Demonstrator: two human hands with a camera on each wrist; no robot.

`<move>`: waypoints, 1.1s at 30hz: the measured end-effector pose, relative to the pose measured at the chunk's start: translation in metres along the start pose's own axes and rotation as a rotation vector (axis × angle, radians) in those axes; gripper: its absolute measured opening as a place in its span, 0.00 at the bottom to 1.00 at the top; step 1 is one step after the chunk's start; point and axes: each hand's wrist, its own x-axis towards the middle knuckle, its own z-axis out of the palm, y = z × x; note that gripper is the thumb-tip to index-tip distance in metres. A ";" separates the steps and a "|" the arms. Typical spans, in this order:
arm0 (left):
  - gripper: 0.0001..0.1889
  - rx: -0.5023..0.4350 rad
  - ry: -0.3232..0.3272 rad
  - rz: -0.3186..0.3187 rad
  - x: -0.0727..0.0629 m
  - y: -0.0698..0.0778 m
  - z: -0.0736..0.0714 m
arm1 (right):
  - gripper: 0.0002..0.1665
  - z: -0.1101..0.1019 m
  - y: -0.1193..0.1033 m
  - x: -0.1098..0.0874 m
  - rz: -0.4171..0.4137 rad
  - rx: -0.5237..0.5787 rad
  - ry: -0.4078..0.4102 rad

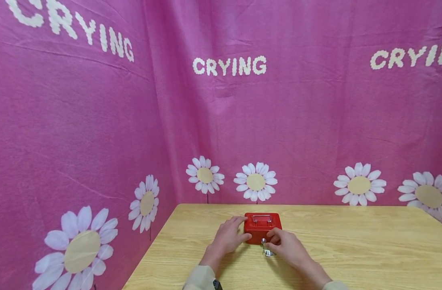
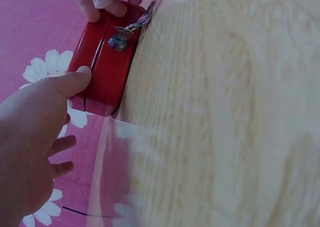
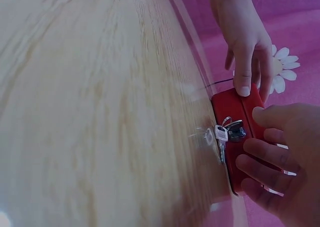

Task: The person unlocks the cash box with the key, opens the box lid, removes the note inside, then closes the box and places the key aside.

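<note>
A small red cash box [image 1: 254, 235] with a wire handle [image 1: 262, 218] on its lid sits on the table. In its front is a silver lock [image 2: 118, 42], with a bunch of keys [image 3: 222, 133] hanging from it. My left hand [image 1: 229, 235] holds the box's left end, thumb on the front corner and fingers toward the back. My right hand [image 1: 288, 245] is at the right front, its fingertips touching the lid's front edge beside the keys. A narrow dark seam runs between lid and body. In the right wrist view my right fingers partly hide the box.
The light wood table [image 1: 351, 245] extends to both sides of the box. Behind and to the left hangs a pink cloth [image 1: 297, 121] with white lettering and daisies. A dark band [image 1: 217, 284] is at the left wrist.
</note>
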 end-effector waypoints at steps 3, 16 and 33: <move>0.31 -0.005 -0.003 -0.005 -0.001 0.001 0.001 | 0.14 0.002 0.002 -0.001 -0.002 0.009 -0.009; 0.32 -0.147 -0.034 -0.085 0.000 0.000 0.007 | 0.13 0.006 0.004 -0.001 -0.008 0.038 -0.027; 0.31 -0.250 -0.010 -0.076 -0.001 0.002 0.010 | 0.10 0.012 0.006 -0.001 -0.046 0.031 -0.011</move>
